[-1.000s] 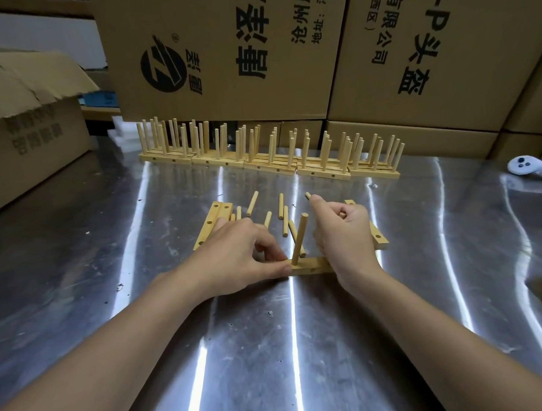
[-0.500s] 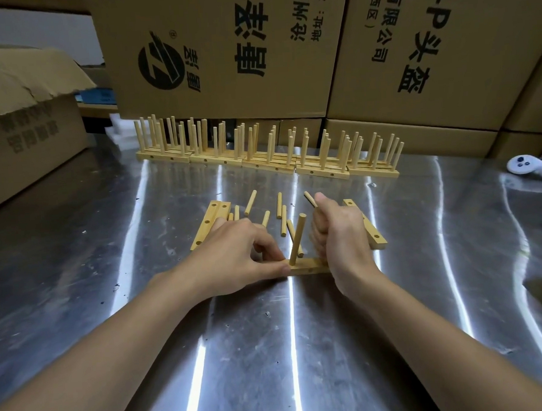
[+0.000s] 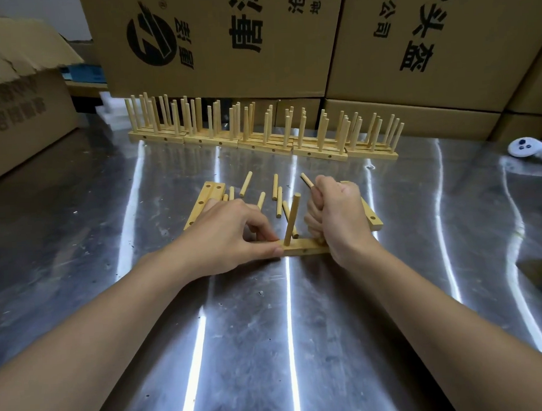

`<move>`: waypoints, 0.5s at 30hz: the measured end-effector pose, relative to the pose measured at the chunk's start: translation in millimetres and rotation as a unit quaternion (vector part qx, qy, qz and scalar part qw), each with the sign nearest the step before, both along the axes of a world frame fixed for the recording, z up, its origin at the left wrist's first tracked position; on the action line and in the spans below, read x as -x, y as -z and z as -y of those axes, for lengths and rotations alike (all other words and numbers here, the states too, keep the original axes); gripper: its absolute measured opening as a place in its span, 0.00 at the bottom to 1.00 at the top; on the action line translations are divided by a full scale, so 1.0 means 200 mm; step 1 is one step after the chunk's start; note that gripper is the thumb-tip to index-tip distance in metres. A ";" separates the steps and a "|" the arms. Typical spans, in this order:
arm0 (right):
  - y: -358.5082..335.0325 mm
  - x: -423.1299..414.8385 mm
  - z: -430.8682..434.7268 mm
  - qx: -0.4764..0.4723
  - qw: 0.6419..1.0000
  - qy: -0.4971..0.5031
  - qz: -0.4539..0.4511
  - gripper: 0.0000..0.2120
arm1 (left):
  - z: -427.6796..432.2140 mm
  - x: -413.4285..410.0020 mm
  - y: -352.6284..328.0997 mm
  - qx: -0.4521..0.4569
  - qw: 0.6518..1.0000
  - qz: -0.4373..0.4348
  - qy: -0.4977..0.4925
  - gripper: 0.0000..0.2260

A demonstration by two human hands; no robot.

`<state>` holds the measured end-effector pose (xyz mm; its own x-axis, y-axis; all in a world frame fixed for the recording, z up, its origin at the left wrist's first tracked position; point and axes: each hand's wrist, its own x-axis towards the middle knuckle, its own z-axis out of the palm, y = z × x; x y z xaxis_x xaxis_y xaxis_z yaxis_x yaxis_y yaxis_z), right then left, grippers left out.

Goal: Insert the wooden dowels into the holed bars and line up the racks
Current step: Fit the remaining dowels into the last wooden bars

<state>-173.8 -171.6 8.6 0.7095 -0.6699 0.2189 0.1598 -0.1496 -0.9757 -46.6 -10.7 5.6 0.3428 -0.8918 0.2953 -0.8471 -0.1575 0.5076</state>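
A short holed wooden bar [image 3: 306,247] lies on the steel table in front of me with one dowel [image 3: 291,218] standing upright in it. My left hand [image 3: 233,231] pinches the bar's left end between thumb and fingers. My right hand [image 3: 339,214] is fisted round another dowel [image 3: 306,180], whose tip sticks out above the fist; its lower edge rests at the bar's right end. Several loose dowels [image 3: 277,194] lie behind the bar. More holed bars [image 3: 207,196] lie to the left, and one [image 3: 374,220] is partly hidden under my right hand.
Several finished racks [image 3: 259,133] stand in a row along the back of the steel table [image 3: 270,331]. Cardboard boxes [image 3: 286,38] rise behind them and another box [image 3: 16,102] stands at the left. A white controller [image 3: 532,152] lies at the right edge.
My right hand has closed into a fist round its dowel and dropped to the bar's right end. The left hand and the standing dowel hold still.
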 end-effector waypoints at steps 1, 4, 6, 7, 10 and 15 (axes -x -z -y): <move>0.01 0.00 0.00 0.013 1.000 -0.010 -0.002 0.21 | 0.00 0.00 0.00 -0.003 1.000 -0.003 0.000 0.12; 0.00 0.00 -0.02 0.013 1.000 -0.017 0.003 0.21 | 0.00 -0.01 0.01 0.000 1.000 -0.016 0.000 0.12; 0.00 0.01 -0.01 -0.007 1.000 -0.001 0.015 0.21 | 0.00 -0.01 0.01 -0.001 1.000 -0.014 0.000 0.11; 0.00 0.02 -0.01 -0.008 1.000 0.001 0.019 0.22 | 0.00 -0.01 0.01 -0.003 1.000 -0.013 0.002 0.11; 0.00 0.01 -0.02 -0.013 1.000 -0.009 0.014 0.22 | 0.00 0.00 0.01 0.000 1.000 -0.014 0.001 0.10; -0.01 0.04 -0.01 -0.031 0.999 -0.017 0.005 0.25 | 0.00 0.00 0.00 -0.010 1.000 -0.013 0.004 0.10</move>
<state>-181.0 -168.7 9.8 0.7297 -0.6580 0.1858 0.1744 -0.0836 -0.9811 -46.4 -11.1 6.4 0.3437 -0.9001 0.2676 -0.8346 -0.1622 0.5264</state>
